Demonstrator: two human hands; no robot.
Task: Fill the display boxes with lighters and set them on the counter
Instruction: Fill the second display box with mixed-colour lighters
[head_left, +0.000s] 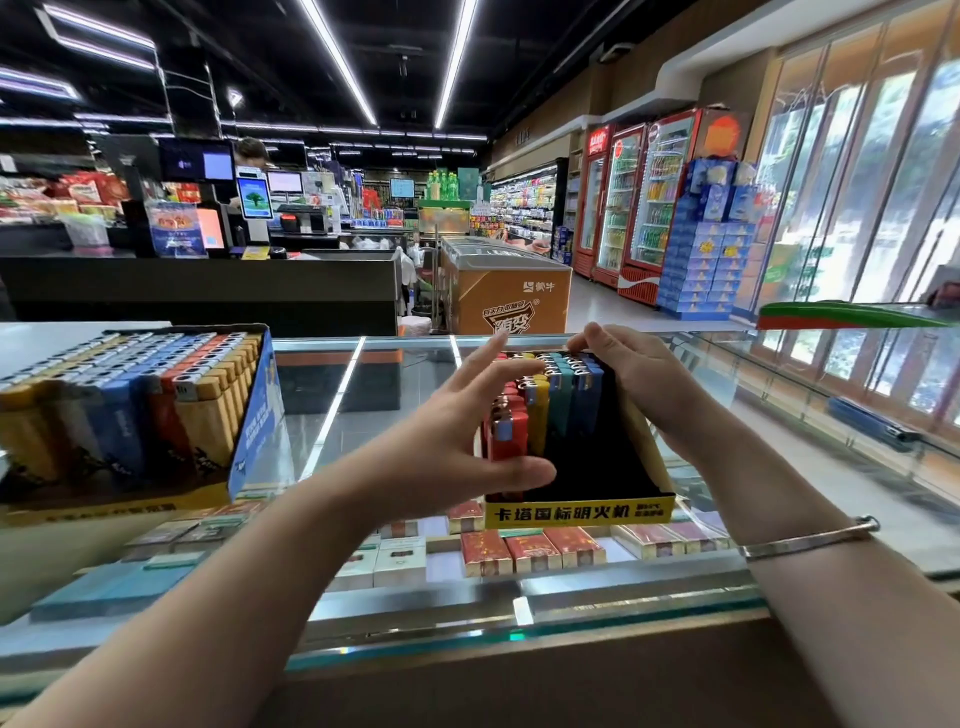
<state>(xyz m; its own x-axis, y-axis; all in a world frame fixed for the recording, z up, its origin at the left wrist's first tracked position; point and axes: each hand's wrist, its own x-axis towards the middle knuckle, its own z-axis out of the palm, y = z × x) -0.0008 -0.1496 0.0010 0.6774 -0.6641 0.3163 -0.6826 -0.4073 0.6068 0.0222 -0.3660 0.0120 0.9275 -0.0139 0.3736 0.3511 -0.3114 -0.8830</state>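
Head view, over a glass counter (395, 364) in a shop. Two display boxes on the glass.

Black-and-yellow display box (579, 512) at centre, yellow front strip with black print, standing on the counter top. Inside, upright lighters (545, 400) in five colours: red, yellow, teal, blue and dark blue, packed toward the left and back; front right part of the box dark, contents there not readable. Exact count of lighters not clear, rows overlapping.

Left hand (457, 431) open, fingers spread and straight, thumb low across the front of the red lighters, fingertips reaching toward the lighter tops; holding nothing. Whether the thumb touches the lighters: cannot tell.

Right hand (639, 374) at the far right edge of the box, fingers curled down over the metal tops of the back row, pressing or pinching there; one silver bangle (810, 538) on that wrist.

Blue display box (156, 415) at left, tilted toward the camera, apart from the other box, full of lighters in rows: tan, red, blue, yellow among them.

Under the glass, rows of cigarette packs (530, 551), red, white and teal.

Beyond the counter: one orange chest freezer (509, 296), three red drink coolers (639, 202), one stack of blue cartons (711, 249), and a checkout desk (208, 280) with one person behind its screens.
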